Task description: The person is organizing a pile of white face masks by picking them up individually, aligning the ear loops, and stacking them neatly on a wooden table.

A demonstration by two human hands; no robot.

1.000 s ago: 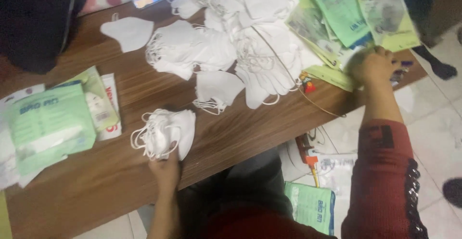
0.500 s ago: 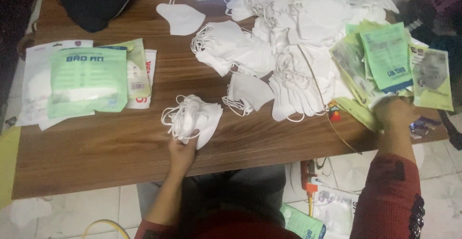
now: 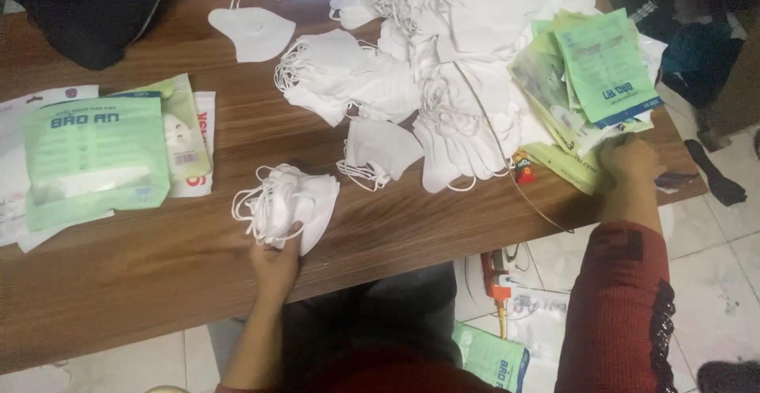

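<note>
Right hand (image 3: pixel 629 159) has slid down onto the green packets (image 3: pixel 606 76).

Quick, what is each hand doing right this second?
Left hand: closed on a small stack of white fabric face masks.
Right hand: on the pile of green printed packets; its grip cannot be told.

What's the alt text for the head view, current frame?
Seen from above, a person's left hand presses on a small stack of white face masks near the front edge of a wooden table, while the right hand reaches into a pile of green packets at the far right. More loose white masks cover the middle.
</note>
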